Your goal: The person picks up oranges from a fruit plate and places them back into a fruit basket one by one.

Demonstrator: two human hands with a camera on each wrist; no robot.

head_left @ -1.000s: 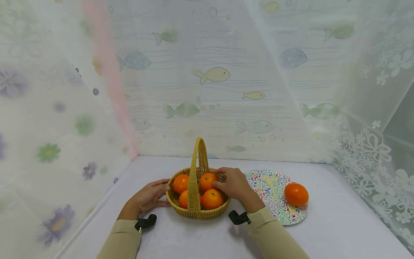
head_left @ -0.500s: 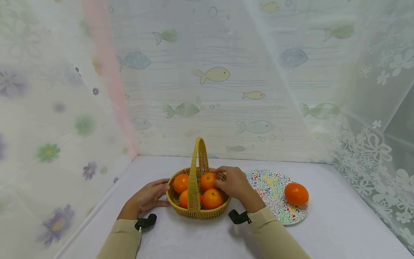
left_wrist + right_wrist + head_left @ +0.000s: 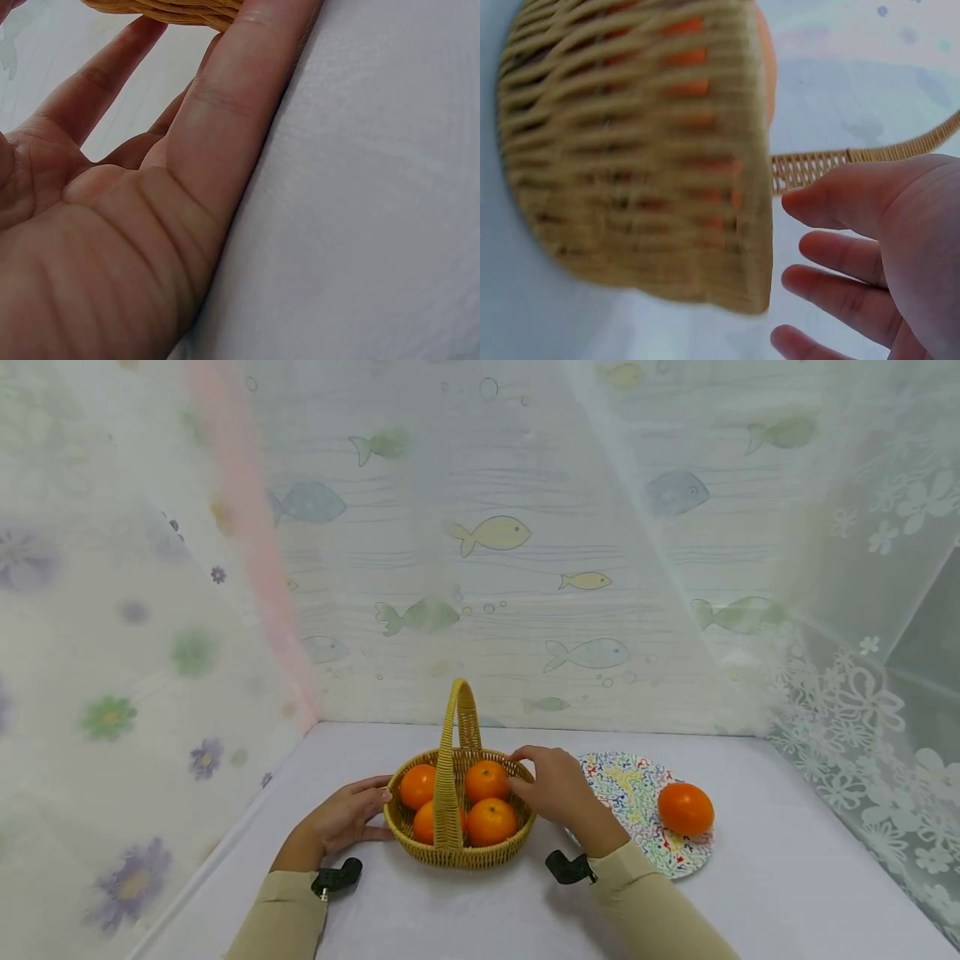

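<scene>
A yellow woven basket with a tall arched handle stands upright on the table, several oranges inside it. At its left side, my left hand touches the weave with thumb and fingers stretched out. The left wrist view shows those fingers long and straight, reaching the basket, with the hand's lower edge along the white cloth. My right hand is over the right rim, beside the rear right orange. In the right wrist view, its fingers are spread apart, holding nothing.
To the right lies a round plate patterned with colourful squiggles, partly behind my right forearm. One smooth orange fruit sits on its right part. A white cloth covers the table. Sheer fish-print curtains hang behind.
My right hand has drawn back slightly to the right, its thumb coming away from the rear right orange. My left hand and the basket stay in nearly the same place.
</scene>
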